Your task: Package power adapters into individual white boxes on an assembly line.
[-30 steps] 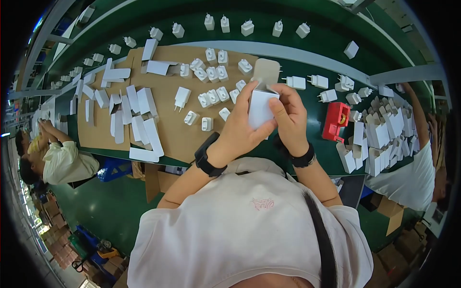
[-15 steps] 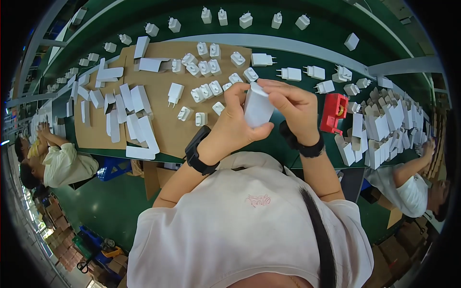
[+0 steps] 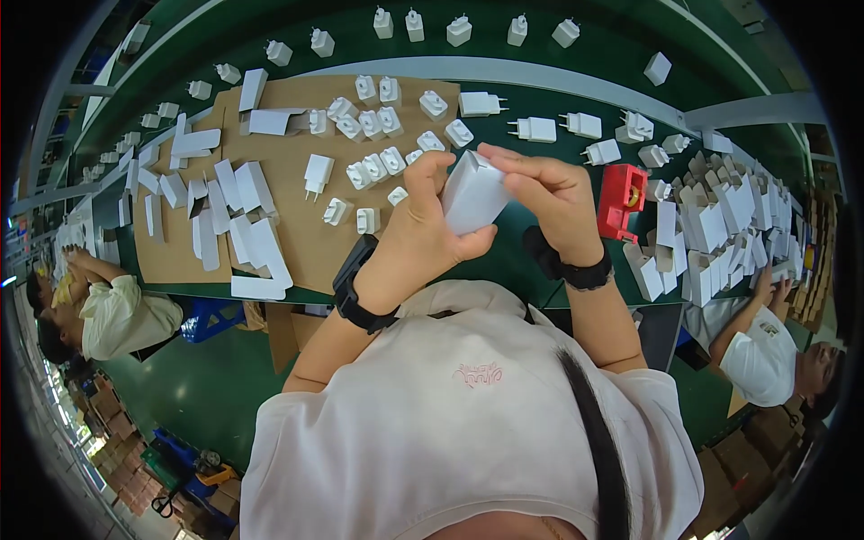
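White carton (image 3: pixel 474 193) looks closed

Our left hand (image 3: pixel 409 238) clasps it mid-view; our right hand's (image 3: pixel 558 193) thumb and fingers grip its top edge. Loose plug chargers (image 3: pixel 389 122) lie unboxed toward ten o'clock; open-flapped cartons (image 3: pixel 708 232) crowd three o'clock.

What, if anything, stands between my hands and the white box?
Nothing visible: your left hand holds the white box directly, and your right hand has its fingers at the box's upper end.
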Motion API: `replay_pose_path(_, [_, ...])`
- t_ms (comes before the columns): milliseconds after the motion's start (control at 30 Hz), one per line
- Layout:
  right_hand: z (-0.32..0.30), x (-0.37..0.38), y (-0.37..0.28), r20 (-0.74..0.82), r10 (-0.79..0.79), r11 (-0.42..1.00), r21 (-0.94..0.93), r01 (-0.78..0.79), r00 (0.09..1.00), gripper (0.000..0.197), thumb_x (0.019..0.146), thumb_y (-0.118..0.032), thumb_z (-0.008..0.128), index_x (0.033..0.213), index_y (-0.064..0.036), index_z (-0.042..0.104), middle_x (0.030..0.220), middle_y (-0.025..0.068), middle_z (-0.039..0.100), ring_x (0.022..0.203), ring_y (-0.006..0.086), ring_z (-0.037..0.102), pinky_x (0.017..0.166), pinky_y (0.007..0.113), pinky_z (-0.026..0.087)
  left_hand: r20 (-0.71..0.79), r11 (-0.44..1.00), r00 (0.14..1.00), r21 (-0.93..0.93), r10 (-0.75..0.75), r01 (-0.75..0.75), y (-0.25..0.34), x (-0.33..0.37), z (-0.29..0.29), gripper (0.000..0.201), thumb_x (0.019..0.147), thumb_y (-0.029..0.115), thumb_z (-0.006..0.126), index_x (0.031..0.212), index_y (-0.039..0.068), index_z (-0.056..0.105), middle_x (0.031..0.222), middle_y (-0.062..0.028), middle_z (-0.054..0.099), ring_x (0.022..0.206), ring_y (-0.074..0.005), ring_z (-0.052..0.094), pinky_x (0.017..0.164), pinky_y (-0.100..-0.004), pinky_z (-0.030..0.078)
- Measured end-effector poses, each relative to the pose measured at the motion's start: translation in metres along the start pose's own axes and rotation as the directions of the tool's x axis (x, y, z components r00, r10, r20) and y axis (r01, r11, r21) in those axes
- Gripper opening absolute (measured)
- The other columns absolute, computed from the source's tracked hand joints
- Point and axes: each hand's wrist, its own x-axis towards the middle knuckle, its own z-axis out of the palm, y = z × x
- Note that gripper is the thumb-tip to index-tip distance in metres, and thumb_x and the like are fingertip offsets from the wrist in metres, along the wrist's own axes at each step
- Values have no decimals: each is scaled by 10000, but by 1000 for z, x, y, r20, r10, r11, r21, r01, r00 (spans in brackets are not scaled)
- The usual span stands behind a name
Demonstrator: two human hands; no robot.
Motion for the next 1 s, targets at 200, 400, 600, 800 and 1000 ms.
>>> replay_pose_path(200, [-1,-8,9,38,-15,994,-112,19,999,261,780,40,581,1035,1,619,1144,185,557,1037,236,551,872,304,431,72,999,996,36,-44,41,-7,5,3,695,657,124,675,1179,85,217,891,-234,541,738,-379,590,640,-380,485])
replay_pose_path(400, [-4,-13,20,-48,-94,981,-174,84,994,255,770,40,597,1016,-19,630,1179,160,543,1066,210,524,859,292,430,94,999,995,-41,39,-35,-11,18,10,700,654,103,665,1212,78,243,999,-236,505,831,-378,574,677,-379,478])
replay_pose_path(600, [-33,17,14,43,163,960,-237,-149,986,228,741,-75,669,959,-43,610,963,45,609,881,108,558,711,235,460,105,999,994,-41,-26,30,-16,21,6,764,655,126,703,1268,69,251,1071,-183,499,917,-333,546,755,-368,465])
replay_pose_path(800, [-254,139,22,-555,96,681,-569,-462,826,267,795,-155,599,1040,-59,553,845,85,617,694,151,596,571,264,507,-543,829,773,226,-329,511,-80,-4,-124,520,760,119,647,1226,61,426,1143,-122,500,955,-201,515,778,-312,451])
replay_pose_path(1000, [-413,206,101,-667,-232,324,-739,-591,708,352,775,-187,607,1118,-117,564,1064,117,599,983,272,566,826,356,464,-666,414,739,646,-105,641,-189,-87,-229,571,698,179,685,1160,-62,450,1117,-225,519,1034,-341,494,897,-409,372])
